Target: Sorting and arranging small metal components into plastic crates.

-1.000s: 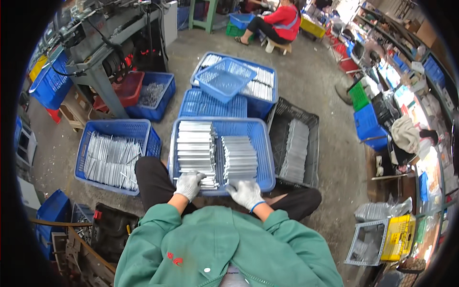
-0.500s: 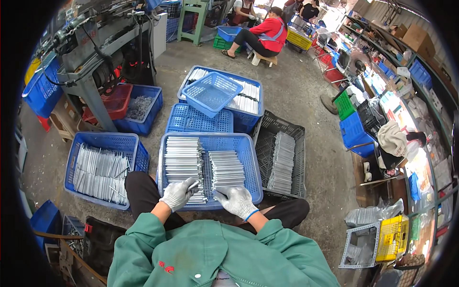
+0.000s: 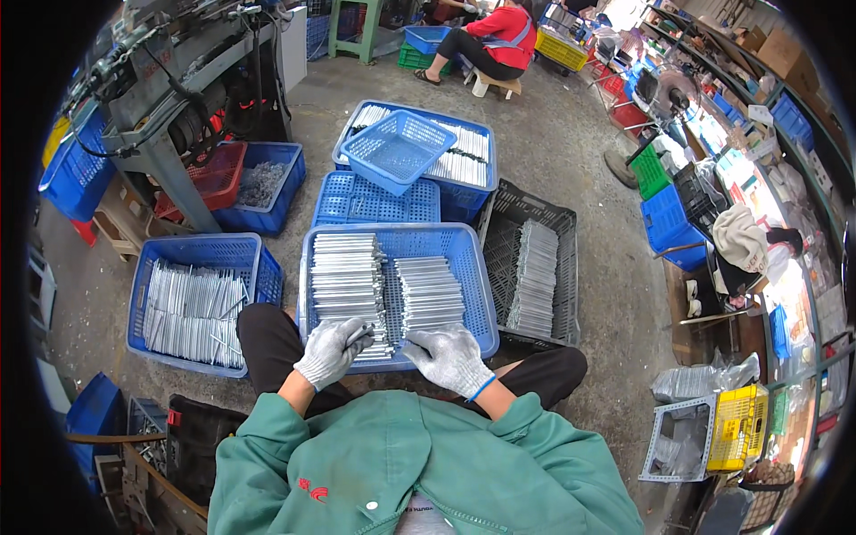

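Observation:
Both my hands wear pale knitted gloves and are over the near edge of a blue plastic crate (image 3: pixel 481 334). Inside it, thin silvery metal rods lie in two stacks: a longer left stack (image 3: pixel 348 281) and a shorter right stack (image 3: pixel 430 292). My left hand (image 3: pixel 332 353) is closed around a few short rod pieces (image 3: pixel 358 334), their ends showing by the thumb. At the foot of the right stack, my right hand (image 3: pixel 453 360) has its thumb and fingers pressed together. What they pinch, if anything, is too small to make out.
A blue crate of rods (image 3: pixel 192 299) stands at left, a black crate with rods (image 3: pixel 535 276) at right. Beyond are a stacked empty blue basket (image 3: pixel 401 152) and a crate of rods (image 3: pixel 464 165). A machine (image 3: pixel 178 116) stands at far left; a person in red (image 3: pixel 504 40) sits farther back.
The view has shifted, so the crates appear higher in the picture. Relative to the crate, both hands are slightly nearer my body, with the same closed grips.

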Motion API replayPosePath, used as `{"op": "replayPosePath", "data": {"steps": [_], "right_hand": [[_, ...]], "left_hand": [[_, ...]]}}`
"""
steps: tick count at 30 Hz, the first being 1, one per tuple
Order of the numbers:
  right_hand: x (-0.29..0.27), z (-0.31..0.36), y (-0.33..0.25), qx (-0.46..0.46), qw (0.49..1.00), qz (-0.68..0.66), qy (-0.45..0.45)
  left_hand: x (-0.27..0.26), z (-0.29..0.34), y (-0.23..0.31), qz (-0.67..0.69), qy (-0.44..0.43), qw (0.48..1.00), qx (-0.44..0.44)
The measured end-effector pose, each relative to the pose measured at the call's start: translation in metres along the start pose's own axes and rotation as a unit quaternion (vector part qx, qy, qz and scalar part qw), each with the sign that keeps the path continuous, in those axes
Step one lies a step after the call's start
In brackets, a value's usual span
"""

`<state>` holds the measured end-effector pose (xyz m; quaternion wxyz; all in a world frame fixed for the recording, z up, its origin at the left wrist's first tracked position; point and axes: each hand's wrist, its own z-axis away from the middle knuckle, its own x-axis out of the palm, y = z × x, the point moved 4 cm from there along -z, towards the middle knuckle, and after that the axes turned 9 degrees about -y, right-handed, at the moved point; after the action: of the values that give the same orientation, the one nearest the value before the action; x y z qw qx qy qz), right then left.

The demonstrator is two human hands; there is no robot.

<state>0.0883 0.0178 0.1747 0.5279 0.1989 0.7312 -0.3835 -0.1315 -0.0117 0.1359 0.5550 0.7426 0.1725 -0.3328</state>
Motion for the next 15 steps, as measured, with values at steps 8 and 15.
{"op": "replayPosePath", "data": {"steps": [8,15], "right_hand": [[-0.015,0.0,-0.012,-0.006,1.0,0.004,0.008],[-0.025,0.002,-0.016,0.004,1.0,-0.002,-0.003]], "left_hand": [[-0.001,-0.003,0.002,0.042,0.02,0.998,0.051],[-0.002,-0.002,-0.002,0.122,-0.025,0.992,0.033]]}}
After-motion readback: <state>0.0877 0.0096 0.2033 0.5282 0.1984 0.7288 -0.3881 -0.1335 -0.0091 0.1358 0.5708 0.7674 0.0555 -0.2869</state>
